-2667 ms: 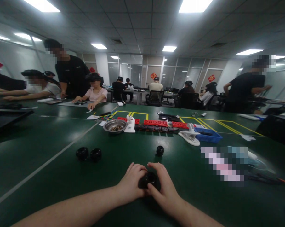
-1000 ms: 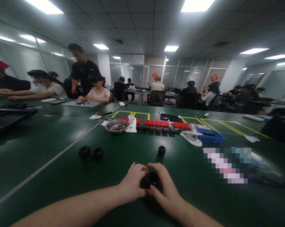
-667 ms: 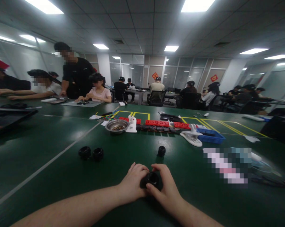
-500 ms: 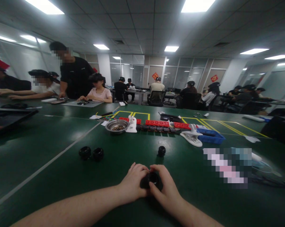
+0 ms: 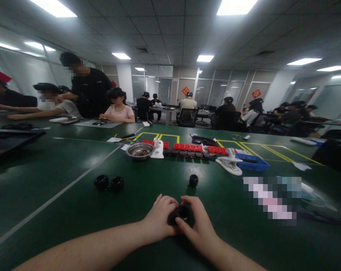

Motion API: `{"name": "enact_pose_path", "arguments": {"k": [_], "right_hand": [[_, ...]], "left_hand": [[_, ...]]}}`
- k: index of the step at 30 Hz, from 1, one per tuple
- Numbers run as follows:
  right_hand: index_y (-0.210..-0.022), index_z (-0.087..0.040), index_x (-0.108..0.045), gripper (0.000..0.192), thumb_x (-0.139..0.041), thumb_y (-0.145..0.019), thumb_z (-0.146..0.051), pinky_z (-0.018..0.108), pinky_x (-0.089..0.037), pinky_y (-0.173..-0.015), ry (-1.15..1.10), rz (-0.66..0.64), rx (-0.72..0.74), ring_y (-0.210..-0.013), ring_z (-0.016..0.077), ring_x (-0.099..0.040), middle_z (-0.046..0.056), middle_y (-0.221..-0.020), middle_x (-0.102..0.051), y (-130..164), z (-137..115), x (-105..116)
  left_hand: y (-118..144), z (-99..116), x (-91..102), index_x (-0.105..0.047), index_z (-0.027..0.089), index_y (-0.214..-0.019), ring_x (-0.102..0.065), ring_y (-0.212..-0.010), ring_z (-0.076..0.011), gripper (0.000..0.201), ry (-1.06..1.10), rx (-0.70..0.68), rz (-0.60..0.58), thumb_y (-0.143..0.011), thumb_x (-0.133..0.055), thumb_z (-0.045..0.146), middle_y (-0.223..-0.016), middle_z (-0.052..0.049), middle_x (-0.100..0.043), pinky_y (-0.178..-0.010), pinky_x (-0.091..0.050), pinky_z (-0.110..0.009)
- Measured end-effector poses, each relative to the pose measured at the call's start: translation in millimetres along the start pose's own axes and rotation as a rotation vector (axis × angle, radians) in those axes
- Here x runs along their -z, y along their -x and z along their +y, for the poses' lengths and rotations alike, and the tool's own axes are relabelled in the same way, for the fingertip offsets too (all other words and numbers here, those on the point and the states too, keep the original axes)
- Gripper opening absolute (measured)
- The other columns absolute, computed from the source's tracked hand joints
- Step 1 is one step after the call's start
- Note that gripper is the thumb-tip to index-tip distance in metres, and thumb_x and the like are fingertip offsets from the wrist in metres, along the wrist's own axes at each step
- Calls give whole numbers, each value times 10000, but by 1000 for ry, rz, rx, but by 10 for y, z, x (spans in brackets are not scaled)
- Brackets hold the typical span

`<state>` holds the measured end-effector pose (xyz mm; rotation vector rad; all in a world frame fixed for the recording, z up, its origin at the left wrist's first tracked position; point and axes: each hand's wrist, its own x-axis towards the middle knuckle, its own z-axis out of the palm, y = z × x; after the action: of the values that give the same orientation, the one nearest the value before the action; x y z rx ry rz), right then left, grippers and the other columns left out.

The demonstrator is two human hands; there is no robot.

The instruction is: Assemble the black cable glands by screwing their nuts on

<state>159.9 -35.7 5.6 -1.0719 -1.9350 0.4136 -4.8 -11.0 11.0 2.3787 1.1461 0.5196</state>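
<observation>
A black ring (image 5: 182, 213) is clenched between left hand (image 5: 159, 219) and right hand (image 5: 199, 227), braced low over the worktop (image 5: 74, 210) for steadiness; a spare ring (image 5: 193, 180) lies beyond the grip.

Both hands, left hand (image 5: 159, 220) and right hand (image 5: 200, 229), hold a small black round part (image 5: 181, 214) above the green table (image 5: 60, 210); three similar black parts (image 5: 109, 183) lie further away.

This is an open-plan office used as an assembly workroom. A suspended tile ceiling (image 5: 170, 26) carries recessed light panels (image 5: 237, 5), and glass partition walls (image 5: 170, 84) close the far end. Seated people (image 5: 118, 109) work at long green-topped tables (image 5: 60, 177) marked with yellow tape (image 5: 159, 135), beside black office chairs (image 5: 186, 117).
</observation>
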Motion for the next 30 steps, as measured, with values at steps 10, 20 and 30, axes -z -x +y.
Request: {"name": "enact_pose_path", "arguments": {"k": [10, 20, 30], "right_hand": [[-1108, -188, -385, 426, -473, -694, -147, 387, -397, -858, -53, -51, 56, -987, 223, -469, 91, -1050, -485, 9, -63, 51], [-1010, -198, -451, 318, -490, -699, -142, 342, -440, -769, -3, -16, 31, -860, 193, -516, 57, -920, -530, -21, -48, 15], [-1067, -186, -408, 411, -541, -679, -199, 396, -405, -840, 21, 36, 46, -976, 238, -468, 92, -1035, -485, 5, -29, 15]], "left_hand": [[-5, 8, 7, -537, 224, -1010, -433, -1028, -236, 455, 7, 12, -17, -602, -638, 400, -1054, -45, -512, -999, -144, -492], [2, 14, 20, -549, 220, -996, -433, -1021, -237, 441, 2, -1, -9, -609, -633, 416, -1048, -47, -513, -993, -163, -483], [-1, -13, -4, -557, 214, -945, -437, -1019, -233, 401, -10, 7, -11, -603, -636, 407, -1043, -47, -513, -996, -157, -482]]}}
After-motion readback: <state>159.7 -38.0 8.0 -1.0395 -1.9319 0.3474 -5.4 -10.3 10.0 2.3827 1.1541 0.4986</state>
